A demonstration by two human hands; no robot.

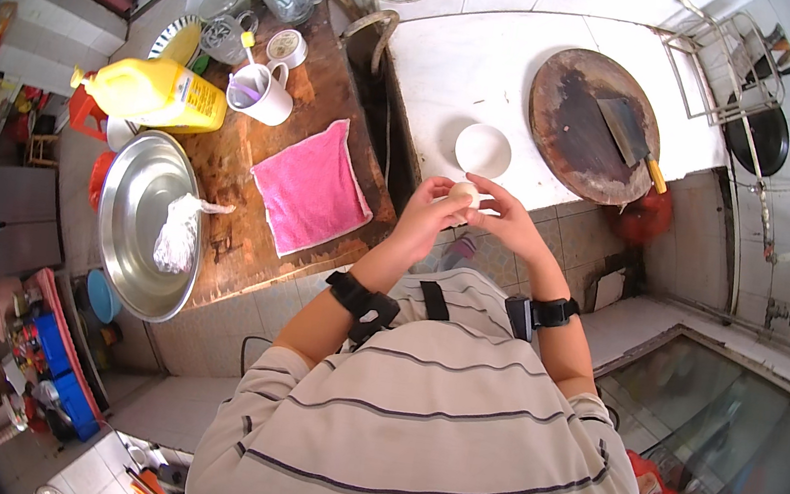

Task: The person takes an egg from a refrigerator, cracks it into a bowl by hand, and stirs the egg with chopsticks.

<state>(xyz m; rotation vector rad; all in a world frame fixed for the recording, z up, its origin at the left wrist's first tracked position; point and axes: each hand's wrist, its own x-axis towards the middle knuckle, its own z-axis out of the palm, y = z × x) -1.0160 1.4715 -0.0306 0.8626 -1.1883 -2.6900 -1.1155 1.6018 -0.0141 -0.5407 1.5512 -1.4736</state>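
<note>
My left hand [434,211] and my right hand [505,217] meet in front of my body, fingers curled around a pale, round, egg-like object [464,195]. Both hands touch it, and the fingers hide part of its surface. Just beyond the fingertips a white bowl [483,151] rests on the white counter. To its right lies a round wooden chopping board [561,119], with a cleaver [625,131] flat on top, its yellowish handle reaching over the board's edge.
On the wooden table at left are a pink cloth [313,190], a white mug [270,99], a yellow jug [159,92] and a metal basin [133,225] with crumpled plastic [176,239]. A dark gap [379,93] separates table and counter. A wire rack [722,73] hangs at right.
</note>
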